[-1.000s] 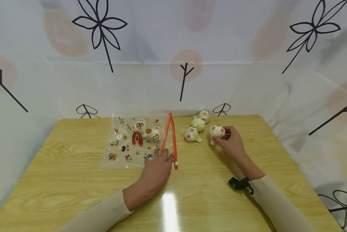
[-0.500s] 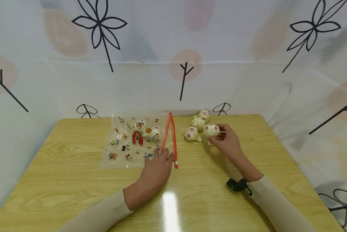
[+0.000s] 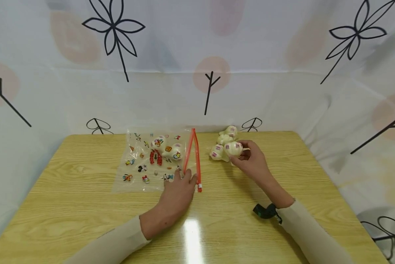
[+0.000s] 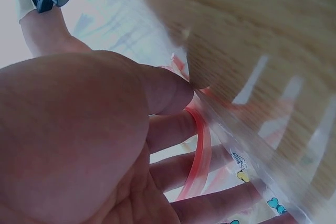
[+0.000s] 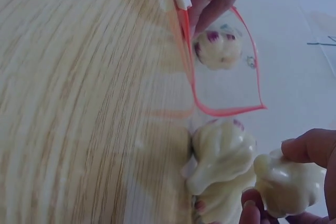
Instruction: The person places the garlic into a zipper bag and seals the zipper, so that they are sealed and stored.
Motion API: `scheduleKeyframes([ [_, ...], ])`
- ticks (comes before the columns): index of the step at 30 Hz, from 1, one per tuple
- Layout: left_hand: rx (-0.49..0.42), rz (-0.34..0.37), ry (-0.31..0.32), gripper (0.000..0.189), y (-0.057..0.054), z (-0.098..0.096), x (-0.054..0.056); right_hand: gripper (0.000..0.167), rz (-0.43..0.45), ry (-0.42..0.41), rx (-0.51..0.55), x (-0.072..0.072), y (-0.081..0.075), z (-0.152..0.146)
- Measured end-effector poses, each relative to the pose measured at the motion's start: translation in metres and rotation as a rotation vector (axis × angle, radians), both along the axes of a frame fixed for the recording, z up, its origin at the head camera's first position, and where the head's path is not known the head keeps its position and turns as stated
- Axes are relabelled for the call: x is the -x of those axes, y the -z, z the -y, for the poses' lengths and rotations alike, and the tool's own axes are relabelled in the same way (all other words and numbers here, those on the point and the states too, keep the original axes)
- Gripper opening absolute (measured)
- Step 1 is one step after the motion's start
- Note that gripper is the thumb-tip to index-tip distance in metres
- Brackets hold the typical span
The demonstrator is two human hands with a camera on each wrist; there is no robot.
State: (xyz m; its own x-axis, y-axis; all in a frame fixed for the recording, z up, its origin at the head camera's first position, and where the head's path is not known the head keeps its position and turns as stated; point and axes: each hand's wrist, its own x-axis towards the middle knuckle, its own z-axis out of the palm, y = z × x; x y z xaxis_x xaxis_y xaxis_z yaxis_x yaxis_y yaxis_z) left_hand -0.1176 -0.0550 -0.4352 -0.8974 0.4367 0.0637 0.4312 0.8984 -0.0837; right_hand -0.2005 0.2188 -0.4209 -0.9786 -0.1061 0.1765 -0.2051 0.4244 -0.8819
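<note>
A clear zip bag [image 3: 134, 187] with cartoon prints and a red zip edge lies on the left half of the table, its mouth facing right and parted. Two garlic bulbs [image 3: 175, 151] show through its plastic. At the near end of the mouth, my left hand [image 3: 178, 194] grips the bag's edge; in the left wrist view the thumb meets this edge and the fingers reach past the red strip [image 4: 200, 156]. My right hand [image 3: 253, 161] holds a garlic bulb [image 5: 289, 184] between thumb and fingers. That bulb overlaps a loose garlic bulb [image 3: 216, 152] in the head view.
Two more garlic bulbs, a plain one [image 3: 224, 139] and one with purple marks [image 3: 231, 131], sit behind, near the back of the wooden table [image 3: 85, 220]. A patterned white cloth [image 3: 171, 91] hangs behind the table. A dark device [image 3: 264, 211] is strapped at the right wrist.
My right hand has carried its garlic bulb leftward, towards the loose bulbs and the bag's mouth. The left hand and the bag have stayed in place.
</note>
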Motion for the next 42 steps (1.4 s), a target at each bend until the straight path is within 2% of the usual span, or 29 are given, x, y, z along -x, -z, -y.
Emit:
scheduleKeyframes([
  [10, -0.039, 0.006, -0.001, 0.040, 0.000, 0.002, 0.000, 0.063, -0.056, -0.038, -0.056, 0.002, -0.003, 0.016],
  [20, -0.023, -0.012, 0.007, 0.041, -0.001, -0.001, 0.001, 0.063, -0.139, -0.089, -0.096, 0.006, -0.006, 0.029],
  [32, -0.009, -0.005, -0.002, 0.041, 0.000, -0.002, 0.001, 0.063, -0.147, -0.149, -0.090, 0.007, -0.004, 0.046],
  [42, -0.017, -0.002, -0.009, 0.041, -0.001, -0.002, 0.000, 0.061, -0.119, -0.199, -0.038, 0.010, 0.002, 0.062],
])
